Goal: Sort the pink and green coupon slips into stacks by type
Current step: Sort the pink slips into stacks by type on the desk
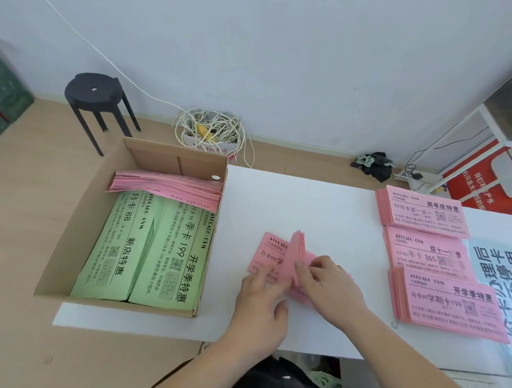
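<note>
A small pile of pink slips (270,253) lies on the white table (307,198) in front of me. My left hand (260,302) rests flat on the pile's near left part. My right hand (324,281) pinches a few pink slips (298,247) lifted upright off the pile. Three sorted pink stacks line the right side: a far stack (423,212), a middle stack (428,253) and a near stack (447,301). A cardboard box (84,217) on the left holds two green stacks (140,247) and a loose pink stack (173,186).
A printed blue-white sheet (501,272) lies under the right stacks. On the floor behind stand a black stool (96,95) and a tangle of white cable (212,128). A white rack (479,145) and red sign (480,174) sit at far right.
</note>
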Tool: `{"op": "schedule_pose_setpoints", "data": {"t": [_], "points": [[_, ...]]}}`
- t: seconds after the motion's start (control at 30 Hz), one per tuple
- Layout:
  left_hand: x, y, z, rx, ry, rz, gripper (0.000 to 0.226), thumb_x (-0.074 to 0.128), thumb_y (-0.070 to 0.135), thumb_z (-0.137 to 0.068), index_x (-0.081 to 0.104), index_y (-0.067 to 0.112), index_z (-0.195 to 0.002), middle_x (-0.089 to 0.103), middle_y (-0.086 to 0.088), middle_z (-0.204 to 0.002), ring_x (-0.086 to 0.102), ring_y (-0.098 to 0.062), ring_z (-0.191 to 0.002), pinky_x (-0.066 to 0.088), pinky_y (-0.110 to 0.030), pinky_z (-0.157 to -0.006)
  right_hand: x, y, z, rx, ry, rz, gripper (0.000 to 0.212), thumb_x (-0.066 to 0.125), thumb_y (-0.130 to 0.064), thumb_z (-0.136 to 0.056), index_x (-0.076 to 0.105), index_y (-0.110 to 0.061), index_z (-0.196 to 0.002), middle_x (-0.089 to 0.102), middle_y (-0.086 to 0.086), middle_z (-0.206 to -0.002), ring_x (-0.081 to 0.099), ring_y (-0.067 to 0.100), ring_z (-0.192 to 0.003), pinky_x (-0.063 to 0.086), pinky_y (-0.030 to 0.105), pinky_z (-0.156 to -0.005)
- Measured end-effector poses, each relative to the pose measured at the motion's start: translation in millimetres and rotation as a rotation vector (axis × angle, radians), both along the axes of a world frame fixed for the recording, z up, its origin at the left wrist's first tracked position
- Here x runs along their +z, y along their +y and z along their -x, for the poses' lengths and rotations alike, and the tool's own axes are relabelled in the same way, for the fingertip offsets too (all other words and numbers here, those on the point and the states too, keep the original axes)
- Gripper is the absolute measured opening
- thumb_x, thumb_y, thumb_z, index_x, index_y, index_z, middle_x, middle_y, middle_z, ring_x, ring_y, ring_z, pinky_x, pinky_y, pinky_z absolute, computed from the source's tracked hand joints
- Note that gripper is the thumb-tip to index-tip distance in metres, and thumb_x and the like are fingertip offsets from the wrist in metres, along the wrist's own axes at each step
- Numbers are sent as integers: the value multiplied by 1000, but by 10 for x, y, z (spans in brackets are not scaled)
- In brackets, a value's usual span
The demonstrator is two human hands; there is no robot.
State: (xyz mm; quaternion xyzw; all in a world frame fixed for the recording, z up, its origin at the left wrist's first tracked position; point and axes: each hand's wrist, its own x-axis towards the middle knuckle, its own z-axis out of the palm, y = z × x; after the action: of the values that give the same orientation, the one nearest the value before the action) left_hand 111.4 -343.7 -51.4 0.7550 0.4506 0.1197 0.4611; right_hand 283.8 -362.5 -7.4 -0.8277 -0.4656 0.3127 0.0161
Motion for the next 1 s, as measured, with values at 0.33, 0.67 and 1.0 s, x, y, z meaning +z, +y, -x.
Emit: {"op": "schedule_pose_setpoints", "data": {"t": [0.33,0.67,1.0], "points": [[175,334,-48,439,-289,343,30,64,11,-94,61,36,-112,69,17,-105,64,-1,-97,47,-12,-82,-112,-50,20,-35,-55,-87,49,35,-65,-99,59,-30,-125,49,-16,-118,50,15,-118,45,35,-83],[44,-2,-39,15,-143,-122,36,55,19,-94,68,27,-127,44,25,-130,43,-7,-124,32,-14,-108,-84,-76,28,-19,-51,-148,64,29,-55,-105,3,-40,-162,54,-6,-133,52,20,-120,48,41,-88],[195,289,-114,334,-265,387,9,61,29,-100,70,29,-96,73,10,-100,65,-2,-91,44,-8,-74,-80,-19,12,-12,-42,-91,68,28,-69,-100,3,-47,-160,50,-10,-133,51,18,-122,46,38,-85]]}}
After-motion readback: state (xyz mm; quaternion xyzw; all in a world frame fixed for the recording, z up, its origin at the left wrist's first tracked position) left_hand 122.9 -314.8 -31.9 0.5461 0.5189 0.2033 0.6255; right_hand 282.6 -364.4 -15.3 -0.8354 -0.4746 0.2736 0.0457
